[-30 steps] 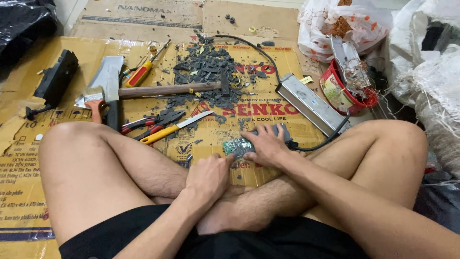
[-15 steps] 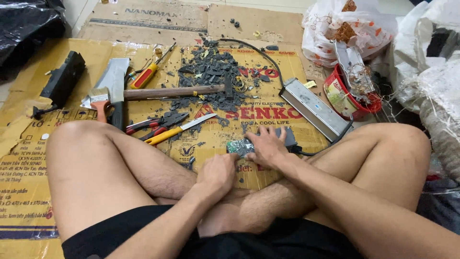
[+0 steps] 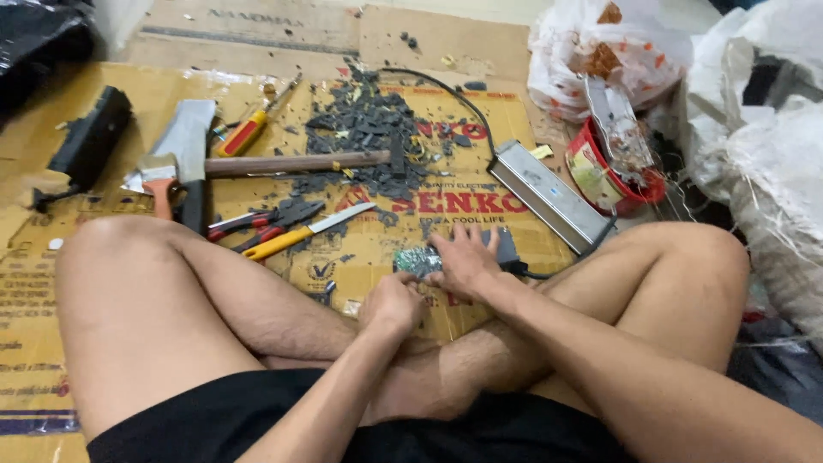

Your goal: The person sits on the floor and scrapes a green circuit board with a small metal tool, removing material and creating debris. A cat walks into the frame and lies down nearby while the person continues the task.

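— What have you got there?

— A small green circuit board (image 3: 417, 261), flat on the printed brown cardboard sheet (image 3: 377, 249) in front of my crossed legs. My right hand (image 3: 465, 260) lies on top of its right end, fingers (image 3: 453, 240) spread flat and pressing down. A dark grey block with a black cable (image 3: 507, 249) sits partly under the same hand.

— And the left hand?

— My left hand (image 3: 393, 302) is curled just below and to the left of the board, fingertips at its near edge. Whether it actually pinches the board I cannot tell; the knuckles hide the tips.

— What lies around them?

— Just left of my left hand there is a yellow-handled knife (image 3: 302, 233), and beside that a pair of red-handled pliers (image 3: 261, 221). Farther out beyond my hands lies a wooden-handled hammer (image 3: 300, 162), its head resting in a heap of broken dark grey plastic pieces (image 3: 364, 124). Left of that are a red-and-yellow screwdriver (image 3: 249, 129) and a steel cleaver (image 3: 182, 146). Beyond my right hand, slightly to the right, lies a long silver metal box (image 3: 549, 195), with a red plastic tub (image 3: 604, 171) of scraps past it.
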